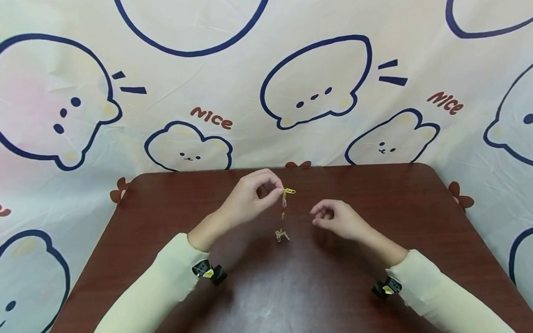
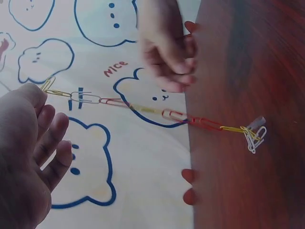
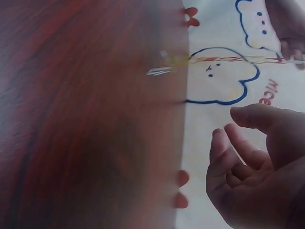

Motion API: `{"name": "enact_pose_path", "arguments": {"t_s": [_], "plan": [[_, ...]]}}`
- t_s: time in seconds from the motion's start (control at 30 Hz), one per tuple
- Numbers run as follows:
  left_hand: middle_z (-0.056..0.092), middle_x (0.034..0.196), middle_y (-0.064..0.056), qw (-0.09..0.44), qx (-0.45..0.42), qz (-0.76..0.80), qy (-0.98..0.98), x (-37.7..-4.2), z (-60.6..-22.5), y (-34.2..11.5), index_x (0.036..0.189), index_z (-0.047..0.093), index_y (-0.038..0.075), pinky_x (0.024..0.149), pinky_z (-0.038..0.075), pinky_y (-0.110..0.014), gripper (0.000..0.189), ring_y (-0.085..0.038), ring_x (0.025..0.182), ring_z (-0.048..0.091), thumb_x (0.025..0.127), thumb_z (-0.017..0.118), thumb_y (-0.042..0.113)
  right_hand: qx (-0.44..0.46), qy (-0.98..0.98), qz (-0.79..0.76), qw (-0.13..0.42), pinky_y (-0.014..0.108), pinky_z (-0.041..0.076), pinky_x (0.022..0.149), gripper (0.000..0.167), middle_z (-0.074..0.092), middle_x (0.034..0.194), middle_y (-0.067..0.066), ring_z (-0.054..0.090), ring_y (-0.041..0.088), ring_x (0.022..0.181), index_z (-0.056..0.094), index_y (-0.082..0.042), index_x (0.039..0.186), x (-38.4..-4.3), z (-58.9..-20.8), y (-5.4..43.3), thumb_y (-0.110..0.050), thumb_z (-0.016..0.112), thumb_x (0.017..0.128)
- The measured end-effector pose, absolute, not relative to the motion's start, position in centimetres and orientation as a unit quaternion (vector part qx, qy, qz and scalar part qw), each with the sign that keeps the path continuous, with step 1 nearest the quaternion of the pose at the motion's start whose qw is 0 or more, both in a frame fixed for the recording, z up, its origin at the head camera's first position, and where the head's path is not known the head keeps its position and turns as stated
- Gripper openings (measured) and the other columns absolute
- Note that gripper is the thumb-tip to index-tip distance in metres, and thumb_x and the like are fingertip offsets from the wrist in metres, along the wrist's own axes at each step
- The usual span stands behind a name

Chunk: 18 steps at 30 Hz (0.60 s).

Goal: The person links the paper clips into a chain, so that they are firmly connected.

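A chain of linked paper clips (image 2: 174,116) in yellow, red and white hangs from my left hand (image 1: 252,195). Thumb and forefinger pinch a yellow clip at its top end, seen in the left wrist view. At the lower end a few white clips (image 2: 255,139) and a small clear piece (image 2: 257,122) cluster on the last yellow clip. My right hand (image 1: 338,219) is to the right of the chain, apart from it. In the right wrist view its fingers (image 3: 218,143) are loosely curled with nothing between them, while the chain (image 3: 224,59) crosses blurred beyond.
Below both hands spreads a dark reddish-brown table (image 1: 281,300) with rounded far corners. A pale cloth (image 1: 235,83) with blue cartoon outlines stands behind it and along the sides. A small wrist camera (image 1: 209,272) sits at the left cuff, another (image 1: 386,287) at the right.
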<state>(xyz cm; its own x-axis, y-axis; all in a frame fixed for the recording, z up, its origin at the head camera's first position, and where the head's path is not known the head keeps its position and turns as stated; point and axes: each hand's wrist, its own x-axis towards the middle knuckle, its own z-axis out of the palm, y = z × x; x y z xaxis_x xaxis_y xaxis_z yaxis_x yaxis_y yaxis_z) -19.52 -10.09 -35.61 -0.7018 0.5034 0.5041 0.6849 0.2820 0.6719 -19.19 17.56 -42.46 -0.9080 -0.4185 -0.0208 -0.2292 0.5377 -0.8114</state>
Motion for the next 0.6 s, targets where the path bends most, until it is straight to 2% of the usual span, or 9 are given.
{"name": "enact_pose_path", "arguments": {"t_s": [0.6], "plan": [[0.063,0.090,0.001,0.085,-0.435,-0.462,-0.768,-20.0,-31.4,-4.6,0.100,0.068,0.007,0.068,0.051,-0.026,0.004,-0.010,0.077,0.057,0.097,0.068,0.010,-0.141,0.888,-0.423,0.118,0.032,0.049,0.066,0.019,0.068,0.092,0.008,0.058,0.022,0.079,0.068,0.003,0.112,-19.2,-42.9,21.5,-0.007,0.069,0.095]]}}
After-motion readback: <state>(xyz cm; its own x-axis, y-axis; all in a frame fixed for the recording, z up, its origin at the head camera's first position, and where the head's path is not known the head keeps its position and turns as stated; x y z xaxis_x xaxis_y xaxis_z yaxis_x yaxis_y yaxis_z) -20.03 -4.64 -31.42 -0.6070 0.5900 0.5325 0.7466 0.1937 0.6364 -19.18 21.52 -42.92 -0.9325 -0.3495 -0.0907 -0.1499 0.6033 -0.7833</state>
